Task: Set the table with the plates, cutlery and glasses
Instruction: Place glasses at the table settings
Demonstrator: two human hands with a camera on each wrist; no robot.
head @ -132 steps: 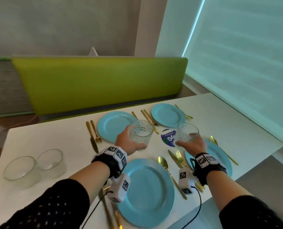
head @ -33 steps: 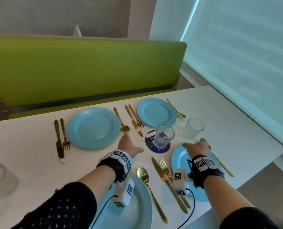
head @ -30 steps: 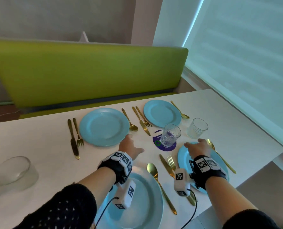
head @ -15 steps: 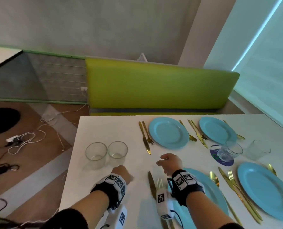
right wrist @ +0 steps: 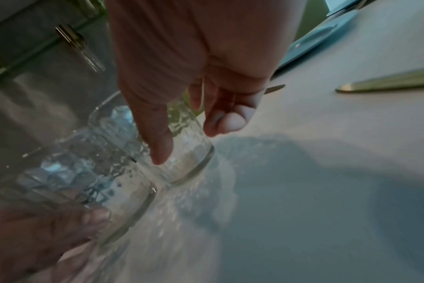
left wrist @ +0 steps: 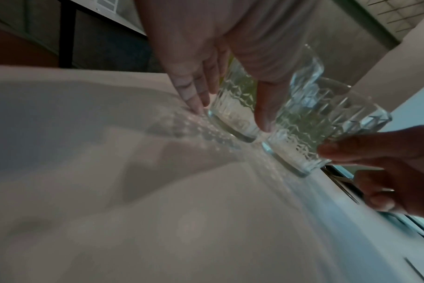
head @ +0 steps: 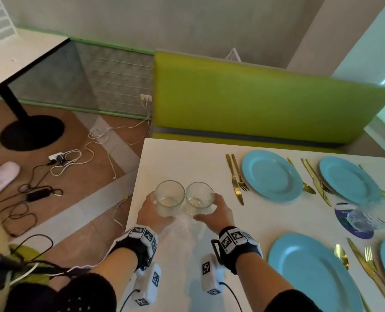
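Note:
Two clear patterned glasses stand side by side near the left end of the white table (head: 187,163). My left hand (head: 151,213) grips the left glass (head: 169,199), with its thumb on the near side. My right hand (head: 216,212) grips the right glass (head: 199,198). In the left wrist view my left hand (left wrist: 230,114) has fingers and thumb on either side of its glass (left wrist: 232,107). In the right wrist view my right hand (right wrist: 189,145) holds its glass (right wrist: 184,157) the same way. Blue plates (head: 271,175) (head: 310,275) lie to the right, with gold cutlery (head: 235,176) beside them.
Another glass (head: 367,216) sits on a round coaster between two further blue plates (head: 349,180) at the right. The table's left edge runs just left of my left hand. Cables (head: 58,161) lie on the floor beyond it. A green bench (head: 265,104) backs the table.
My hands left the two glasses on the right side and moved to the table's left end. Each now grips one of the two glasses standing there.

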